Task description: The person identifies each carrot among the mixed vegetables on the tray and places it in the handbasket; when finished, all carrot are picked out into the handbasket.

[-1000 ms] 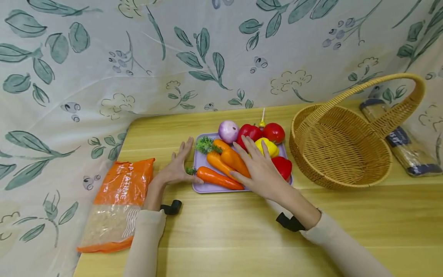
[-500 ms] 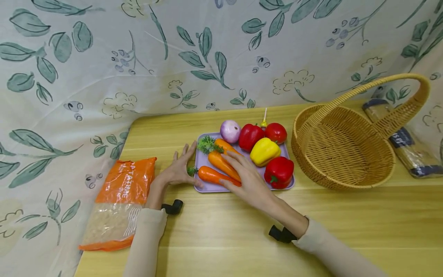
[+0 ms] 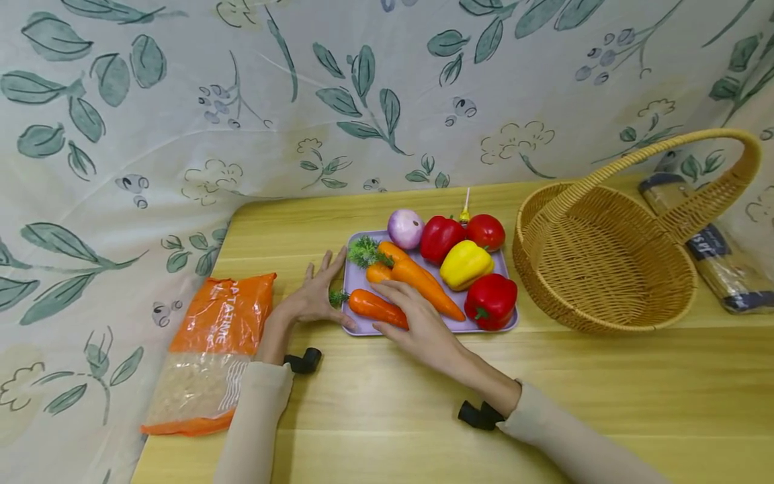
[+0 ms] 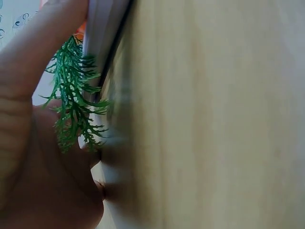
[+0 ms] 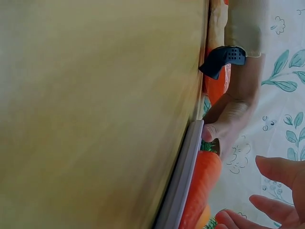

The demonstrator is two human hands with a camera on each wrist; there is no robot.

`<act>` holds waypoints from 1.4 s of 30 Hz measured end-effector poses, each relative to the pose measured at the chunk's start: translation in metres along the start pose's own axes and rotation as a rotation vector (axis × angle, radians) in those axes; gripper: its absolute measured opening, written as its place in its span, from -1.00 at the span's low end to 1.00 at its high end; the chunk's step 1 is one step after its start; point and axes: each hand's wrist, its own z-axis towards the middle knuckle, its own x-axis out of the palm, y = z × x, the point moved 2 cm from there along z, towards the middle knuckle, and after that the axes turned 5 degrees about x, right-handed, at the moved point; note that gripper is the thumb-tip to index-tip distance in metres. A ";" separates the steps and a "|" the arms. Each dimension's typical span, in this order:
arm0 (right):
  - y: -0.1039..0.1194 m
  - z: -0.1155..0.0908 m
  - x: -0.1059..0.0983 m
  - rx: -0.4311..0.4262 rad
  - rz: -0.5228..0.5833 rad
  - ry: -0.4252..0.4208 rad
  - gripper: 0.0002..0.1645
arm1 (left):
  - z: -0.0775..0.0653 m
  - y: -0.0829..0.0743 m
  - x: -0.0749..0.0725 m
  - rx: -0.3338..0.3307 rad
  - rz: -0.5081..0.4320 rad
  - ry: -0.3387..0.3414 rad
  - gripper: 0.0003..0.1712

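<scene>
A pale purple tray (image 3: 363, 328) holds plastic-looking vegetables. My left hand (image 3: 311, 299) stands at its left edge, fingers spread, thumb at the near left corner. In the left wrist view, green carrot tops (image 4: 74, 95) hang between that thumb and the palm. My right hand (image 3: 417, 323) is over the front carrot (image 3: 375, 306), covering its tip; the right wrist view shows the loosely bent fingers (image 5: 274, 210) apart from the carrot (image 5: 202, 183). Behind it lie a long carrot (image 3: 432, 289) and a partly hidden one (image 3: 377, 272).
The tray also bears a purple onion (image 3: 406, 228), red peppers (image 3: 491, 302), a yellow pepper (image 3: 465, 265) and a tomato (image 3: 486, 232). A wicker basket (image 3: 605, 259) stands right, before a packaged bag (image 3: 719, 262). An orange-and-clear bag (image 3: 220, 323) lies left.
My right hand has moved left and toward the near edge, from over the long carrot and peppers to the front carrot. My left hand stays at the tray's left edge.
</scene>
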 end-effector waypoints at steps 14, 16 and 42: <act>-0.003 0.005 0.009 0.061 -0.013 0.045 -0.28 | 0.001 0.001 0.001 -0.024 0.019 0.015 0.72; -0.004 0.005 0.009 0.065 -0.009 0.051 -0.28 | 0.001 0.001 0.000 -0.024 0.016 0.017 0.72; -0.006 0.012 0.018 0.024 -0.050 0.017 -0.37 | 0.000 -0.001 0.000 -0.024 0.007 0.024 0.70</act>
